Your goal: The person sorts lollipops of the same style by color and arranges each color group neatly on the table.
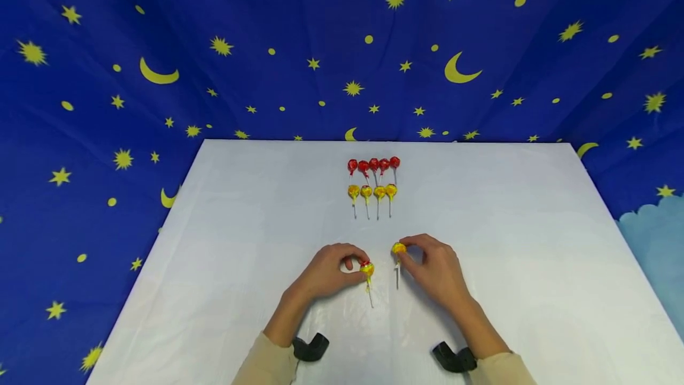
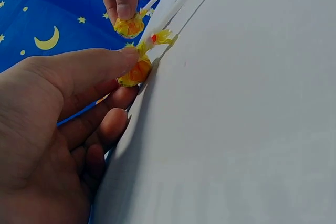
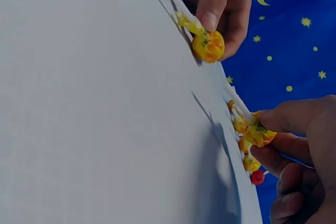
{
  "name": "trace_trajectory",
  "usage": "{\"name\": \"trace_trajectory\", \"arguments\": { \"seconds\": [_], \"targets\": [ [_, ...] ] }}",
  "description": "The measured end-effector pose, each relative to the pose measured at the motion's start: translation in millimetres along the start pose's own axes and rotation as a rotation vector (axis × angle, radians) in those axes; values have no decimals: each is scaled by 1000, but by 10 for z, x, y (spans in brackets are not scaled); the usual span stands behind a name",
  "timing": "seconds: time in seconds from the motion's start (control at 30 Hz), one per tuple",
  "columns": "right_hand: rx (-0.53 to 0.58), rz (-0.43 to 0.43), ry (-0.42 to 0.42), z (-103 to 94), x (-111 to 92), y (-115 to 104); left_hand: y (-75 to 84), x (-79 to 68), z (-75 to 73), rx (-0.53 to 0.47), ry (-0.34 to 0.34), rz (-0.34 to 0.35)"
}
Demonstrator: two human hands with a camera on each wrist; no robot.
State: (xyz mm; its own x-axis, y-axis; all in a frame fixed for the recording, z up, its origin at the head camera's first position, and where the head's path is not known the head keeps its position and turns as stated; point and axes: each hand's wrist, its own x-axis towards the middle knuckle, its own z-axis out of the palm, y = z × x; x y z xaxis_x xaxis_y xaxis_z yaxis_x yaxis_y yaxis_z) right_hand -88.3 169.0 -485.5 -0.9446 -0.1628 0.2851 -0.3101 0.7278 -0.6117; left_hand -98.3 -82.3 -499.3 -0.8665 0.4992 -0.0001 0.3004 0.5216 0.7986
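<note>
My left hand [image 1: 333, 269] pinches a yellow-wrapped lollipop [image 1: 367, 270] by its head between thumb and fingers, the white stick pointing toward me. To its right, my right hand [image 1: 435, 266] pinches a second yellow lollipop [image 3: 259, 131] by the head, its stick also toward me. In the left wrist view the left-hand lollipop [image 2: 135, 72] is close over the table, its shadow beside it. Beyond the hands lies a row of several yellow lollipops [image 1: 366, 192], and behind that a row of several red lollipops [image 1: 374, 164].
A white table [image 1: 240, 207] spreads under everything. Behind it hangs a blue cloth [image 1: 288, 28] with yellow moons and stars. A black curved piece [image 1: 312, 348] is at the left wrist, and another black piece [image 1: 454, 358] at the right wrist.
</note>
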Motion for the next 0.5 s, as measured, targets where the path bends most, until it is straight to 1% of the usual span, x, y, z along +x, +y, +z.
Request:
{"name": "trace_trajectory", "arguments": {
  "seconds": [0.1,0.3,0.5],
  "targets": [
    [2,2,14,27,25,9,-8,-31,0,-4,14,-3],
    [5,5,38,18,74,62,12,-26,5,-15,18,-13],
    [29,36,64,-2,148,139,-2,-50,14,-30,16,-21]
  ]
}}
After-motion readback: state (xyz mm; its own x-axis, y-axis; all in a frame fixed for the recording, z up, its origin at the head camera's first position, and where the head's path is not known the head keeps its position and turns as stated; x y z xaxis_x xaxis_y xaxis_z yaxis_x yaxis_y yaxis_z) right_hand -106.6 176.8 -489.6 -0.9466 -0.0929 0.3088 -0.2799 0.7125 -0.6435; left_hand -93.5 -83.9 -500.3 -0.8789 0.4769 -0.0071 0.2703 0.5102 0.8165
